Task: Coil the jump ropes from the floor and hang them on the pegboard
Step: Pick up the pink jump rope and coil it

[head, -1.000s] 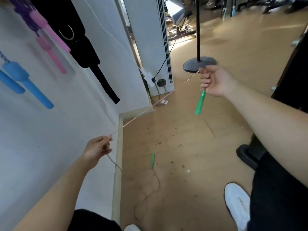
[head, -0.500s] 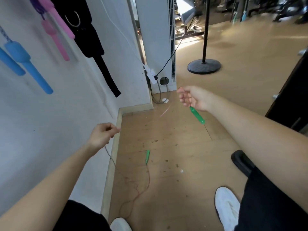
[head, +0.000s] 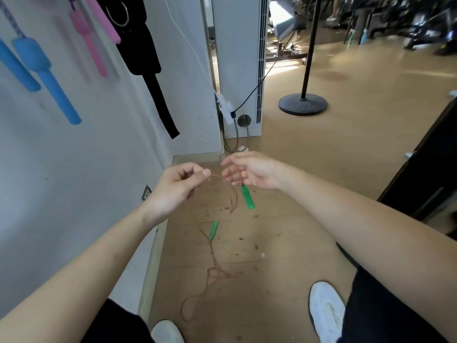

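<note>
A thin reddish-brown jump rope (head: 214, 264) with green handles runs from my hands down to a loose tangle on the wooden floor. My left hand (head: 176, 185) pinches the cord between thumb and forefinger. My right hand (head: 249, 170), close beside it, holds the upper green handle (head: 248, 199), which hangs below the palm; its fingers are spread toward the left hand. A short loop of cord sags between the two hands. The second green handle (head: 214, 230) lies on the floor. The white wall board (head: 74, 169) stands at my left.
Blue-handled rope (head: 47, 78), pink-handled rope (head: 92, 43) and a black strap (head: 148, 68) hang on the board. A white column unit (head: 238, 70) with a power strip and cables stands ahead. A black round-based stand (head: 303, 103) is at the right. My white shoes (head: 326, 310) are below.
My hands have come together from wide apart. The taut stretch of cord has gone slack into a loop, and the held green handle moved left and down with my right hand.
</note>
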`<state>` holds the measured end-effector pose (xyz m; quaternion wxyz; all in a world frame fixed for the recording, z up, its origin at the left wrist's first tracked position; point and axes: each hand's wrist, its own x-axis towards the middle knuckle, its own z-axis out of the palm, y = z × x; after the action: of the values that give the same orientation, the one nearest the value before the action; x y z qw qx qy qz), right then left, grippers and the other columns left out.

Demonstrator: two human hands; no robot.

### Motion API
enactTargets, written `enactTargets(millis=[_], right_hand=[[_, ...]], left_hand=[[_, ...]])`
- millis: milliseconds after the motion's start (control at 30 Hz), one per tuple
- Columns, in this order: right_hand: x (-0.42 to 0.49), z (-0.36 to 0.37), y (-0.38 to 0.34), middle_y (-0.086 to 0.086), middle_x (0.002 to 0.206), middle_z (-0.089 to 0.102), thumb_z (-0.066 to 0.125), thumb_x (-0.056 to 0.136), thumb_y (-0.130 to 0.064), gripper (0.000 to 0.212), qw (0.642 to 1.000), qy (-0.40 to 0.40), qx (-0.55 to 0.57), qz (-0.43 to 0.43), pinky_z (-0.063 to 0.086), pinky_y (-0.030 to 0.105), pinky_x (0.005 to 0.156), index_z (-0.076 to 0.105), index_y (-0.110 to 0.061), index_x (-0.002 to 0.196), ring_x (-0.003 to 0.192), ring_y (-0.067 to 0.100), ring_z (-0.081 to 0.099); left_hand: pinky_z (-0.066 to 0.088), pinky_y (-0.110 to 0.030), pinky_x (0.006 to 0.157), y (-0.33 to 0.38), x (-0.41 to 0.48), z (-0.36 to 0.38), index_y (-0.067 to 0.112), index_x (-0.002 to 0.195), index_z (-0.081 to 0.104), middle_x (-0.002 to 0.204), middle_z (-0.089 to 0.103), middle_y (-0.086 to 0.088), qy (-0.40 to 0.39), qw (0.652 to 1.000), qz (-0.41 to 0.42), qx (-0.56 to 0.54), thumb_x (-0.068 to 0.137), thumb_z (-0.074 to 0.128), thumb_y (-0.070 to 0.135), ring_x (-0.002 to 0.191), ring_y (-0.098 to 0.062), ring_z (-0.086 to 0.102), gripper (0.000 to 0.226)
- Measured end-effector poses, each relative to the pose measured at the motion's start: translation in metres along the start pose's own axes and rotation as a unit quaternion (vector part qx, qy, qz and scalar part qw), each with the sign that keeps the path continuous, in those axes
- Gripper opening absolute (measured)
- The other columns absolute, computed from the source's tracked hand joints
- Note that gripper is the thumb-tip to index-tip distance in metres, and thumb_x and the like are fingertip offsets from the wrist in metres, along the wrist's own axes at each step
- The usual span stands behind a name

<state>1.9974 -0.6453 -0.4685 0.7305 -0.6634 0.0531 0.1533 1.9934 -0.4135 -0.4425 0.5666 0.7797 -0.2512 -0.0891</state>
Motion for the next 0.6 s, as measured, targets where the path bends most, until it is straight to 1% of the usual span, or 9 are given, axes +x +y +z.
enactTargets(millis=[67, 167, 333, 400, 433, 467, 500, 533, 600], right_hand=[[0.000, 0.010, 0.005, 0.014, 0.093, 0.071, 0.041, 0.105, -0.022, 0.027, 0.998, -0.058, 0.005, 0.013, 0.055, 0.037, 0.080, 0.060, -0.005, 0.115, 0.092, 0.030, 0.069], [-0.001, 0.018, 0.011, 0.012, 0.086, 0.068, 0.037, 0.106, -0.022, 0.027, 0.992, -0.118, 0.005, 0.030, 0.052, 0.042, 0.084, 0.060, -0.008, 0.109, 0.081, 0.027, 0.068], [-0.004, 0.028, 0.016, 0.003, 0.069, 0.056, 0.034, 0.105, -0.020, 0.028, 0.991, -0.134, -0.016, 0.026, 0.050, 0.038, 0.079, 0.061, -0.010, 0.105, 0.063, 0.018, 0.054], [-0.005, 0.030, 0.017, 0.000, 0.067, 0.050, 0.035, 0.106, -0.021, 0.028, 0.991, -0.127, -0.020, 0.024, 0.049, 0.036, 0.075, 0.061, -0.010, 0.104, 0.060, 0.016, 0.048], [-0.006, 0.030, 0.018, -0.001, 0.067, 0.047, 0.035, 0.106, -0.022, 0.028, 0.992, -0.123, -0.020, 0.025, 0.048, 0.035, 0.073, 0.061, -0.011, 0.104, 0.059, 0.015, 0.045], [-0.006, 0.030, 0.018, -0.001, 0.066, 0.045, 0.035, 0.106, -0.022, 0.028, 0.992, -0.122, -0.018, 0.026, 0.046, 0.034, 0.071, 0.061, -0.011, 0.103, 0.058, 0.014, 0.042], [-0.006, 0.030, 0.019, -0.002, 0.066, 0.042, 0.035, 0.105, -0.022, 0.028, 0.992, -0.121, -0.015, 0.026, 0.042, 0.032, 0.067, 0.060, -0.011, 0.101, 0.056, 0.014, 0.038], [-0.007, 0.030, 0.019, -0.002, 0.065, 0.038, 0.035, 0.106, -0.022, 0.028, 0.992, -0.120, -0.010, 0.026, 0.038, 0.030, 0.063, 0.060, -0.011, 0.100, 0.055, 0.013, 0.034], [-0.008, 0.030, 0.018, -0.003, 0.062, 0.033, 0.035, 0.106, -0.022, 0.028, 0.992, -0.122, 0.005, 0.024, 0.030, 0.028, 0.057, 0.060, -0.010, 0.099, 0.053, 0.012, 0.027]], left_hand=[[0.038, -0.031, 0.055, -0.002, 0.002, -0.001, 0.012, 0.077, 0.070, 0.058, 0.045, -0.002, 0.043, 0.999, 0.002, -0.008, 0.096, 0.066, 0.025, 0.054, -0.015, 0.041, 0.023], [0.037, -0.030, 0.054, -0.006, 0.005, -0.006, 0.010, 0.079, 0.067, 0.054, 0.043, 0.006, 0.096, 0.995, -0.005, -0.025, 0.097, 0.064, 0.027, 0.050, -0.010, 0.038, 0.025], [0.036, -0.027, 0.054, -0.016, 0.012, -0.020, 0.002, 0.090, 0.065, 0.052, 0.044, 0.012, 0.192, 0.977, -0.053, -0.080, 0.100, 0.060, 0.027, 0.047, -0.006, 0.038, 0.028], [0.038, -0.027, 0.055, -0.021, 0.015, -0.027, 0.006, 0.085, 0.062, 0.057, 0.050, 0.004, 0.232, 0.966, -0.071, -0.085, 0.101, 0.059, 0.027, 0.048, -0.005, 0.044, 0.027], [0.038, -0.027, 0.055, -0.024, 0.016, -0.031, 0.007, 0.084, 0.060, 0.064, 0.056, -0.004, 0.254, 0.960, -0.081, -0.088, 0.101, 0.058, 0.026, 0.055, -0.007, 0.055, 0.025], [0.039, -0.028, 0.055, -0.028, 0.018, -0.036, 0.007, 0.086, 0.059, 0.073, 0.061, -0.009, 0.274, 0.953, -0.093, -0.088, 0.101, 0.057, 0.024, 0.070, -0.014, 0.067, 0.023], [0.039, -0.027, 0.055, -0.033, 0.020, -0.042, 0.007, 0.087, 0.059, 0.077, 0.062, -0.008, 0.290, 0.948, -0.104, -0.085, 0.101, 0.057, 0.023, 0.086, -0.024, 0.071, 0.022], [0.038, -0.027, 0.054, -0.039, 0.021, -0.047, 0.007, 0.085, 0.059, 0.078, 0.060, -0.004, 0.297, 0.945, -0.114, -0.076, 0.100, 0.058, 0.024, 0.086, -0.030, 0.069, 0.024], [0.038, -0.028, 0.054, -0.050, 0.021, -0.057, 0.011, 0.080, 0.064, 0.077, 0.055, -0.001, 0.285, 0.949, -0.131, -0.036, 0.099, 0.062, 0.029, 0.064, -0.023, 0.053, 0.026]])
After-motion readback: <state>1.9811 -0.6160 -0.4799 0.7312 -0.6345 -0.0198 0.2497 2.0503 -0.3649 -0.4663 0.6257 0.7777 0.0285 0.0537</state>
